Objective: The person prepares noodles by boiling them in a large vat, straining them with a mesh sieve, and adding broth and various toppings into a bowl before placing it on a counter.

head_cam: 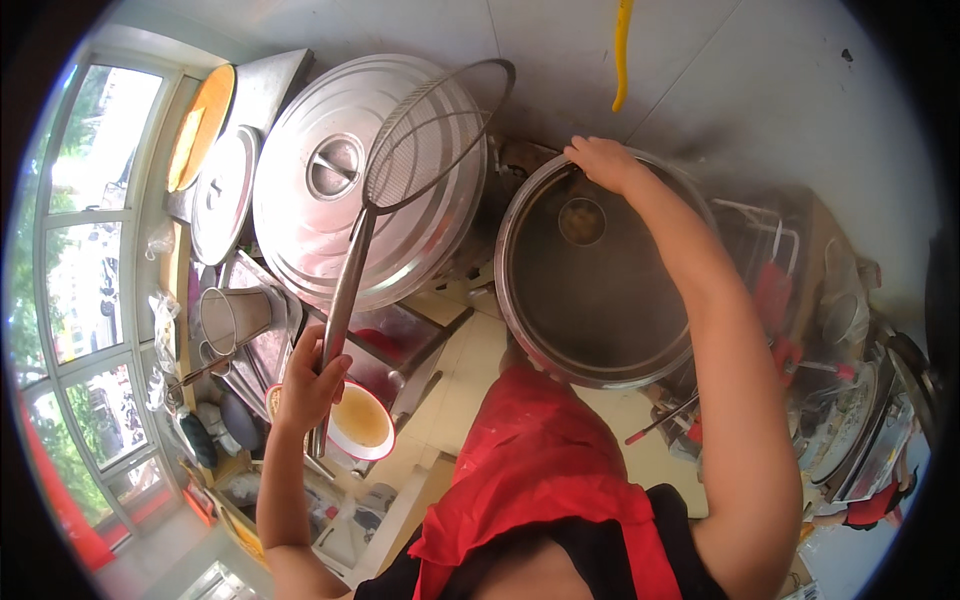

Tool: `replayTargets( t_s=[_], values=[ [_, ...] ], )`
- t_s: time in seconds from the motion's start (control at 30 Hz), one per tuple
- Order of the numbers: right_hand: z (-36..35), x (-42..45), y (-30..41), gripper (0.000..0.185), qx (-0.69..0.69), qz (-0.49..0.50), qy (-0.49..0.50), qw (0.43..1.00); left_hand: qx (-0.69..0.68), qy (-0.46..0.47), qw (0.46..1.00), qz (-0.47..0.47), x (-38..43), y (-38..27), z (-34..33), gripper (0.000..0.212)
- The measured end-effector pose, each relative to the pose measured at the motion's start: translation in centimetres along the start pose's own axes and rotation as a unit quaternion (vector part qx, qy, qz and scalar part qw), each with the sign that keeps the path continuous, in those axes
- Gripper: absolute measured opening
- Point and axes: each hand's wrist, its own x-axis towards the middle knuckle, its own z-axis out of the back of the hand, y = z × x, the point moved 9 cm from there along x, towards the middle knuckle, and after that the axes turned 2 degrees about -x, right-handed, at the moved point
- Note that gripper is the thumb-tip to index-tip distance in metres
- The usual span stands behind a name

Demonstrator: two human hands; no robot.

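Observation:
My left hand (309,381) is closed around the metal handle of a skimmer (346,296). Its oval wire-mesh head (420,157) is raised and looks empty, overlapping the view of a large domed metal lid (300,232). My right hand (604,163) reaches to the far rim of a big round metal pot (517,330), fingers curled down at the edge; whether they grip the rim or a handle there is hidden. Dark, hazy liquid (592,300) fills the pot's inside. A small round basket or ladle (582,222) with pale contents shows in it, near my right hand.
Below my left hand stands a red-rimmed bowl (364,420) of yellowish broth. A deep mesh strainer (236,321) and a smaller metal lid (223,195) are at the left by the window. A yellow hose (622,60) hangs on the wall. Red-handled tools (772,292) crowd the right.

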Motion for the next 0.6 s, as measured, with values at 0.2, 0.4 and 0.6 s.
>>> replayTargets(
  t_s=[0.2,0.4,0.6],
  values=[
    [-2.0,-5.8,2.9,0.020,0.009,0.006,0.121,0.993,0.064,0.065,0.996,0.002,2.4,-2.9,-2.7,0.027],
    [-1.4,-3.8,5.0,0.028,-0.133,0.030,-0.057,0.989,0.062,0.110,0.992,0.003,5.0,-7.3,-7.0,0.024],
    [-3.5,-1.4,4.0,0.018,-0.254,-0.096,0.010,0.963,0.065,0.086,0.994,0.015,4.3,-8.0,-7.3,0.022]
  ],
)
